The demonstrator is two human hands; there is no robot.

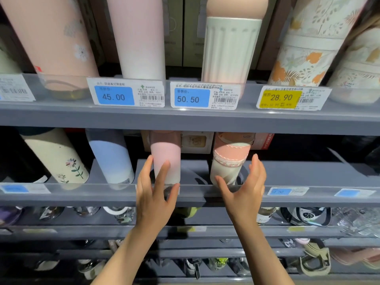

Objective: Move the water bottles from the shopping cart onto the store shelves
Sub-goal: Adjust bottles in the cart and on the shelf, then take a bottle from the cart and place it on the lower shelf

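The left hand (153,189) is spread loosely around the foot of a smooth cylindrical bottle fading from pink to white (166,159); its fingers are nearly straight, fingertips at the bottle's wall, and whether they press it cannot be told. The right hand (245,187) is likewise released, thumb and fingers splayed either side of a cream bottle with a stitched pink sleeve (230,161). Both bottles stand on the grey middle shelf (308,173), their tops hidden by the shelf above.

Left of them on that shelf stand two more: a blue-to-white gradient bottle (112,157) and a cream bottle printed with small flowers (57,159).

Along the upper shelf rail (185,118) three price tags read clearly: 45.00 (125,92), 50.50 (204,95) and a yellow 28.90 (293,98). The lower shelves hold clear bottles, too blurred to count.
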